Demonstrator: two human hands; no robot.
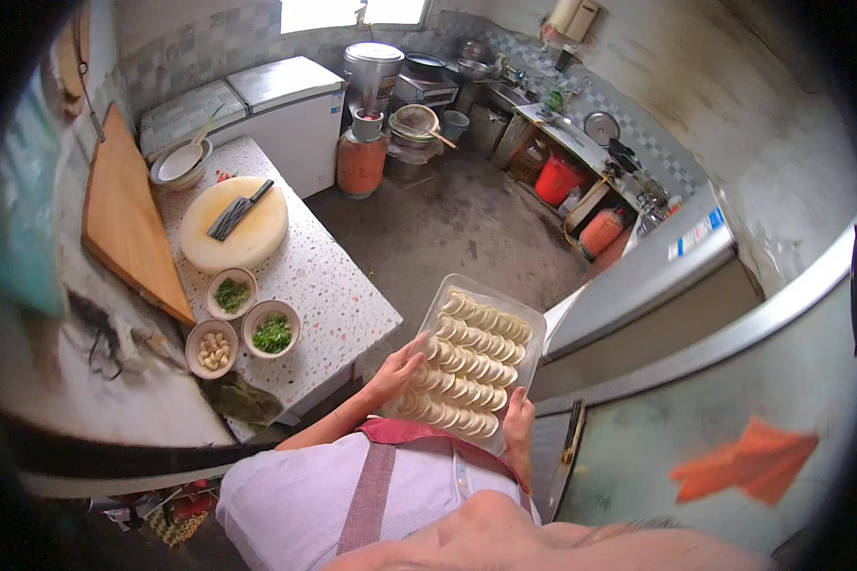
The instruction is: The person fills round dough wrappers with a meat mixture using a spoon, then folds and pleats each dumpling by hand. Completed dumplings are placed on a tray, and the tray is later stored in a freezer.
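A clear plastic tray [459,284] filled with rows of dumplings [471,364] is held in front of my body. My left hand [400,366] grips its left edge, and my right hand [518,421] grips the right edge near the bottom. To the left, on a speckled counter [328,285], a cleaver [239,210] lies on a round chopping board [257,243]. Beside the board stand a bowl of chopped herbs [231,295], a bowl of chopped green onion [271,333] and a bowl of peeled garlic cloves [214,351].
A chest freezer [286,143], an orange gas cylinder [361,164] and a covered metal pot [373,68] stand at the back. A wooden board [132,214] leans at the left. A grey refrigerator [635,268] stands right of the tray, near a sliding door's frame [685,353].
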